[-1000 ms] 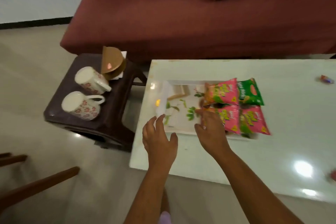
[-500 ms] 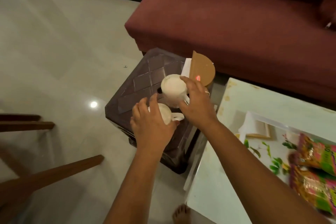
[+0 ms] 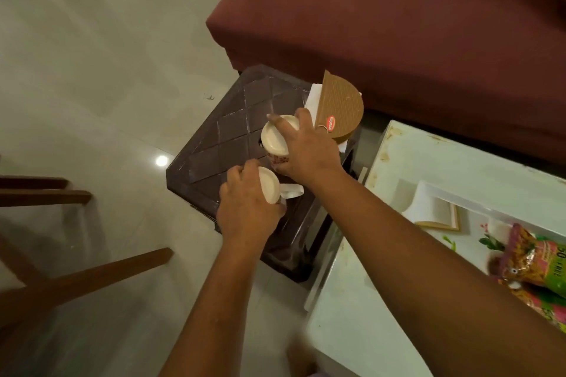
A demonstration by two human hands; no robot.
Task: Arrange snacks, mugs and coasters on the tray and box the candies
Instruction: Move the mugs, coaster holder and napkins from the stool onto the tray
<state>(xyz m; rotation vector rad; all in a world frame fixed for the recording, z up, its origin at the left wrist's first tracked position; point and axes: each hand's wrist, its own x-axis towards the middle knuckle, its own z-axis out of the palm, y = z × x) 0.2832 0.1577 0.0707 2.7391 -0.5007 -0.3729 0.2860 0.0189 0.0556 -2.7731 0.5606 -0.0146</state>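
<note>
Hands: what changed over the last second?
Both hands left the tray and swung left to the stool. The left hand now grips the near mug, the right hand the far mug. The snack packets stayed on the tray, the brown coaster holder on the stool.

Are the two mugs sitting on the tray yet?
No: the left hand grips the near mug and the right hand the far mug, both at the stool, not on the tray.

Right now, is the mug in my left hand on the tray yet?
No, off it: left hand grips the mug over the dark stool, apart from the tray.
</note>
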